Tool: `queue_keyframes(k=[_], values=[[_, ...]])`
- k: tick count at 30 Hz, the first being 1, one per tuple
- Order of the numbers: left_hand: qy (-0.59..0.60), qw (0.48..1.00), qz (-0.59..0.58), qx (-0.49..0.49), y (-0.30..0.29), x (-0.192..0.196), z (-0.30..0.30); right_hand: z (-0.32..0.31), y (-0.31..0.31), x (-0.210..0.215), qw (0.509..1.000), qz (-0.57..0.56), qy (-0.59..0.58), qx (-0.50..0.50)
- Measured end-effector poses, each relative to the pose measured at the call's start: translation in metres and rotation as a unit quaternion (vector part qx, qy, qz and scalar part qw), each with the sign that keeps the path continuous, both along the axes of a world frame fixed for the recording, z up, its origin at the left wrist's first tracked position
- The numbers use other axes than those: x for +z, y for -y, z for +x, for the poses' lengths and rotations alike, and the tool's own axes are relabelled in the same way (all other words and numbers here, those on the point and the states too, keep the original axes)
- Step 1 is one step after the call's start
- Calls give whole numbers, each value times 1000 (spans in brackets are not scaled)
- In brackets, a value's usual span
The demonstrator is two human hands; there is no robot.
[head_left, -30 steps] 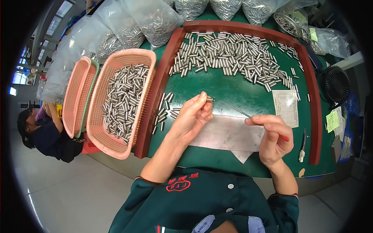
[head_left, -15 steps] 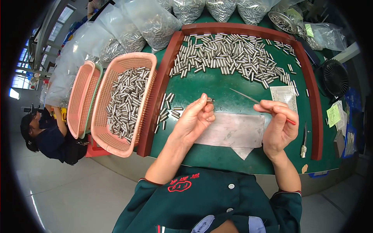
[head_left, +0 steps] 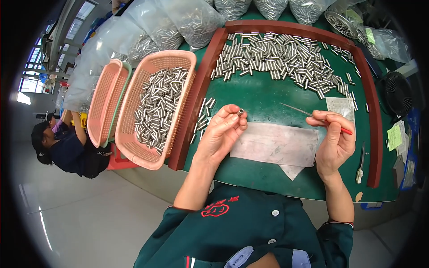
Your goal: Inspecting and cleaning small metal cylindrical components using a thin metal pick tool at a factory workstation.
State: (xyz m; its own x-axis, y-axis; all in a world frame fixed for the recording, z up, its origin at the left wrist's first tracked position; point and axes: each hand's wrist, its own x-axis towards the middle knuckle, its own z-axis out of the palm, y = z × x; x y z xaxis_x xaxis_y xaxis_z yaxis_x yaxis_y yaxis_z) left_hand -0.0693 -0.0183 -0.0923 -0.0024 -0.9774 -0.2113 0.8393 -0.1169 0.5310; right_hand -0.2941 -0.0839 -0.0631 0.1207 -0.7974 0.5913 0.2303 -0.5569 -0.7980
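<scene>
Head view, looking down: our left hand [head_left: 222, 129] pinches a small metal tube [head_left: 241, 111] at its fingertips, raised above the green mat [head_left: 263, 96]. Our right hand [head_left: 333, 138] is closed around a thin probe [head_left: 313, 115] with a red handle, whose fine metal tip points left toward the tube but stops short of it. Both hands hover over a grey sheet [head_left: 275, 145] lying flat on the mat, with a small triangular scrap just below it.

At the far side of the mat lies a wide scatter of loose tubes [head_left: 279, 58], and a smaller cluster [head_left: 203, 116] sits just left of our left hand. A dark red rim [head_left: 373, 116] borders the mat. Left of the rim, a pink basket [head_left: 156, 107] holds a heap of the same tubes; a second pink basket [head_left: 103, 107] stands beside it, seen mostly edge on. Clear bags [head_left: 190, 20] of tubes are piled along the back. A white card [head_left: 342, 107] rests near our right hand, and a white-handled tool [head_left: 359, 165] lies by the right rim. A black fan [head_left: 397, 94] stands at the right edge.

On the floor at left, another person [head_left: 62, 147] in dark clothing is at work, well apart from us.
</scene>
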Motion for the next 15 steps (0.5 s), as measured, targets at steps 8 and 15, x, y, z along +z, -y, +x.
queue_keyframes(k=[8,15], values=[[299,946,14,122,-20,6,3,3,-2,-3,1000,16,-14,3],[454,868,-10,202,-32,1,5,5,-4,-5,999,30,-23,-1]])
